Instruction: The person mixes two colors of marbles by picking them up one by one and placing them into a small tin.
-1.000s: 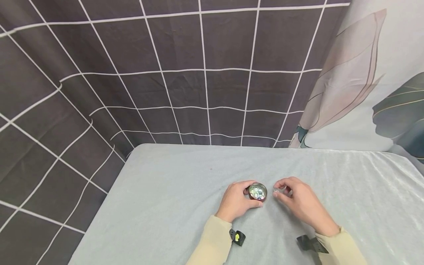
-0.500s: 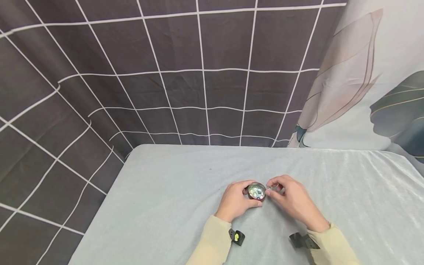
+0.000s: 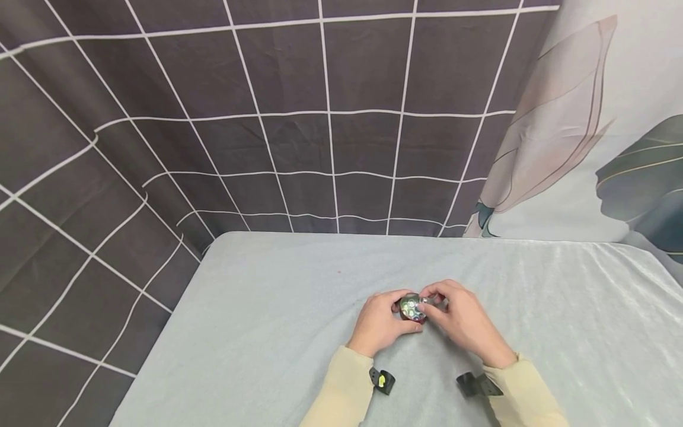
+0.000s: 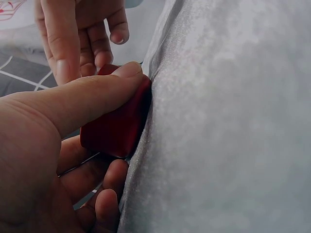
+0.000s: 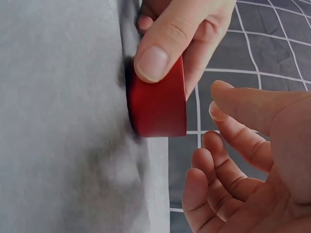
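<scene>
A small round tin (image 3: 409,308), red outside and shiny inside, stands on the cloth-covered table. Several round, glinting pieces show in its mouth. My left hand (image 3: 377,323) grips it from the left, thumb in front, other fingers behind; the left wrist view shows the thumb across the red wall (image 4: 114,128). Over the tin's right rim, my right hand (image 3: 463,317) pinches a small clear, glassy piece (image 3: 424,300) between thumb and forefinger. In the right wrist view the right hand (image 5: 262,160) is beside the red wall (image 5: 160,109), its other fingers loosely curled.
Pale grey velvety cloth (image 3: 267,332) covers the table and wrinkles slightly near the hands. Behind and to the left hangs a dark curtain (image 3: 288,142) with white grid lines. A leaf-patterned curtain (image 3: 576,148) hangs at the right back.
My right hand has moved left, bringing the pinched clear piece from beside the tin to over its right rim. The left hand and the tin have stayed in place.
</scene>
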The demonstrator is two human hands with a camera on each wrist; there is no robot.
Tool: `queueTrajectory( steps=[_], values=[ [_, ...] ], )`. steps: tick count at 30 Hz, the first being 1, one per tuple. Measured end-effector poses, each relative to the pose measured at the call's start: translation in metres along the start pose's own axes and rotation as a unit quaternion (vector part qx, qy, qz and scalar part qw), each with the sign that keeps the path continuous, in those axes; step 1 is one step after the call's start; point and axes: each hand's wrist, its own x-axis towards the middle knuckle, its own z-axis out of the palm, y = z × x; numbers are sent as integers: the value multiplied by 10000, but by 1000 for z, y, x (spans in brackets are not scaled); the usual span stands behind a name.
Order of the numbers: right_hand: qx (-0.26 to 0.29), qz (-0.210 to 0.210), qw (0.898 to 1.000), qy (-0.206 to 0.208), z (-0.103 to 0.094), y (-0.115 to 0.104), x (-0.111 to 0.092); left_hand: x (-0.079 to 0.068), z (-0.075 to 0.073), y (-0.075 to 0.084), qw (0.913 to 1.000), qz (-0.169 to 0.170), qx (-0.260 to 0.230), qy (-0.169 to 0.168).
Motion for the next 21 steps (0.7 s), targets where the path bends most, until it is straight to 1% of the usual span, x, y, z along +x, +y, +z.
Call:
queueTrajectory(
  steps=[8,16,21],
  values=[
    [-17,61,10000,-11,7,-1,2,0,1,-1,10000,24,27,-14],
    [28,175,9998,-84,9,-4,5,0,0,-1,10000,-52,22,-54],
    [45,197,9997,-106,11,-4,6,0,0,-1,10000,-39,-14,-59]
  ],
)
